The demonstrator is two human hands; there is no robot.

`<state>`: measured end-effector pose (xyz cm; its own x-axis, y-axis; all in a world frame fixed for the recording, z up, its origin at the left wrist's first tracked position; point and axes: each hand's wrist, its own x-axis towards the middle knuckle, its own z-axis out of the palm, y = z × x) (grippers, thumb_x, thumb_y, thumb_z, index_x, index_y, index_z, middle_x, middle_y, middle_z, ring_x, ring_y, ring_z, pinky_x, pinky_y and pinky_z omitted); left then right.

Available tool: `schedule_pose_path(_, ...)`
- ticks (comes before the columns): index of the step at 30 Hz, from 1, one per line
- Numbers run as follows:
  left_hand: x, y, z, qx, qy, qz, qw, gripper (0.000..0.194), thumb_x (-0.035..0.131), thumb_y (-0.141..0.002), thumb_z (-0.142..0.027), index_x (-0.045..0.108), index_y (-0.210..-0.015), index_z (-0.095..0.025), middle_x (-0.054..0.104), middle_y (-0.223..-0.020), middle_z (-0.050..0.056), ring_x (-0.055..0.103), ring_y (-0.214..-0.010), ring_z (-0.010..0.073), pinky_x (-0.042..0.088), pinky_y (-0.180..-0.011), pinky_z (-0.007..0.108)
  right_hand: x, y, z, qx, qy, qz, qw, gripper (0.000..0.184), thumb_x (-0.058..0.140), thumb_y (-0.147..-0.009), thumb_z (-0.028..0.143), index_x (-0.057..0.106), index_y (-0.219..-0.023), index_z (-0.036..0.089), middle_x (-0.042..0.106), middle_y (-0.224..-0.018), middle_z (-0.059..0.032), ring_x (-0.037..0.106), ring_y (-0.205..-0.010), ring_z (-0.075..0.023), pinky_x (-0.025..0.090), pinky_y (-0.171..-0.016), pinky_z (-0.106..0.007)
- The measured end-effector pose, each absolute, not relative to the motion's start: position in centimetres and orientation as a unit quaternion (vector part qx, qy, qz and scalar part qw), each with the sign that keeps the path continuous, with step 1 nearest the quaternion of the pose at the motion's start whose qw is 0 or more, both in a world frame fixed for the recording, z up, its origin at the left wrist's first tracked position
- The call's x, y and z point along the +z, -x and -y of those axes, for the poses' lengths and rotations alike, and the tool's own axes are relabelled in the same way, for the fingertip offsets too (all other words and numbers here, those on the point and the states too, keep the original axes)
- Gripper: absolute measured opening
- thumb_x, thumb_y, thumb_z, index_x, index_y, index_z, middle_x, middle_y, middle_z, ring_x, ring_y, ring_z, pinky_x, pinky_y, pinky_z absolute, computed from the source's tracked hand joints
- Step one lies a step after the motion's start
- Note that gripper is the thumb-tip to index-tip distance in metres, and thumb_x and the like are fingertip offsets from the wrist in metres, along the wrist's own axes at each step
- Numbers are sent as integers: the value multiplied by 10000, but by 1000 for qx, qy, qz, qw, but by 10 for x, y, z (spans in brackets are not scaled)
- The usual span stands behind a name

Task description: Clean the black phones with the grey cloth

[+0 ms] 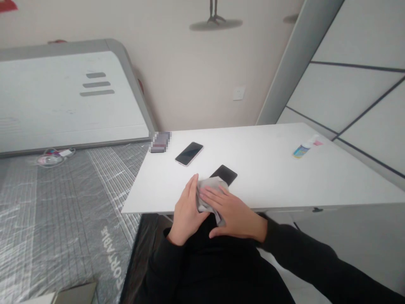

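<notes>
A crumpled grey cloth [211, 185] is bunched between my two hands at the front edge of the white table. My left hand [187, 213] cups the cloth from the left, its fingers pointing forward and its thumb across the near side. Over the top of the cloth lies my right hand [232, 213], fingers stretched and a little apart, thumb held away. A dark phone or small tablet [226, 173] rests just beyond the cloth, which hides its near part. Farther left on the table is a second phone [189, 153], dark screen up, with a pale edge.
A blurred-out small box [160, 142] sits at the table's back left corner. Toward the right, a bottle [302, 150] with a blue and yellow label lies tilted near a white-and-pink nozzle. A white board [63, 101] leans left; cables [52, 158] lie on the plastic-covered floor.
</notes>
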<state>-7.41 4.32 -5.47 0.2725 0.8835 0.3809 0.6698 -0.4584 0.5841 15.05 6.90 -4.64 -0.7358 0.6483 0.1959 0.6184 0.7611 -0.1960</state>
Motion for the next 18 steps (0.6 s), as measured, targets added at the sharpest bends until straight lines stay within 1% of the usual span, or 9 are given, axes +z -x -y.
schedule_pose_path(2, -55, 74, -43, 344, -782, -498, 151, 1070, 805, -799, -237, 137, -1634, -260, 404, -1629, 177, 435, -1497, 334, 436, -1198, 502, -46, -149, -72, 54, 371, 918, 130, 981, 246, -928, 870, 362, -1615, 180, 426, -1634, -136, 374, -1524, -326, 209, -1268, -609)
schedule_pose_path(4, -55, 73, -43, 346, -778, -503, 148, 1051, 810, -822, -300, 141, -1632, -261, 414, -1619, 178, 473, -1469, 331, 454, -1182, 497, -47, -150, -74, 39, 425, 893, 143, 954, 143, -981, 800, 348, -1614, 115, 407, -1626, -212, 353, -1527, -384, 174, -1232, -706)
schedule_pose_path(5, -55, 73, -43, 345, -777, -505, 151, 1050, 811, -824, -306, 141, -1631, -267, 415, -1618, 175, 491, -1455, 327, 463, -1174, 492, -47, -151, -74, 37, 432, 890, 146, 995, 154, -966, 819, 334, -1615, 87, 390, -1627, -237, 335, -1532, -404, 172, -1225, -719)
schedule_pose_path(7, -55, 73, -43, 339, -775, -508, 160, 1074, 816, -801, -251, 136, -1631, -279, 405, -1628, 165, 486, -1459, 323, 461, -1177, 490, -48, -152, -71, 52, 387, 911, 133, 1098, 261, -884, 911, 316, -1625, 103, 376, -1644, -206, 328, -1539, -381, 199, -1254, -649)
schedule_pose_path(9, -54, 73, -43, 336, -774, -510, 166, 1099, 814, -775, -194, 131, -1631, -286, 399, -1634, 158, 457, -1482, 325, 449, -1188, 494, -48, -154, -68, 65, 342, 930, 116, 1099, 307, -849, 938, 316, -1632, 167, 386, -1654, -142, 359, -1532, -330, 219, -1273, -587)
schedule_pose_path(10, -54, 73, -43, 336, -774, -511, 164, 1100, 814, -774, -193, 131, -1631, -287, 401, -1632, 159, 446, -1490, 328, 444, -1192, 498, -48, -156, -68, 58, 355, 926, 114, 1025, 272, -892, 904, 329, -1628, 193, 397, -1649, -132, 380, -1522, -325, 215, -1266, -613)
schedule_pose_path(13, -54, 73, -43, 342, -775, -508, 159, 1074, 822, -808, -265, 132, -1631, -288, 411, -1621, 167, 464, -1477, 329, 455, -1182, 495, -45, -162, -70, 30, 433, 892, 128, 935, 173, -980, 803, 331, -1622, 142, 393, -1634, -204, 376, -1516, -380, 190, -1214, -731)
schedule_pose_path(16, -53, 73, -43, 340, -776, -506, 162, 1087, 830, -804, -261, 126, -1632, -299, 398, -1634, 163, 444, -1493, 327, 452, -1185, 493, -45, -162, -67, 45, 368, 922, 114, 1069, 308, -887, 903, 308, -1630, 134, 375, -1649, -182, 337, -1539, -363, 198, -1253, -657)
schedule_pose_path(18, -54, 74, -43, 340, -776, -507, 159, 1101, 838, -795, -259, 125, -1633, -300, 398, -1635, 162, 434, -1499, 330, 444, -1191, 501, -45, -162, -66, 45, 339, 934, 105, 1009, 334, -903, 883, 305, -1635, 188, 395, -1650, -134, 366, -1528, -331, 215, -1261, -626)
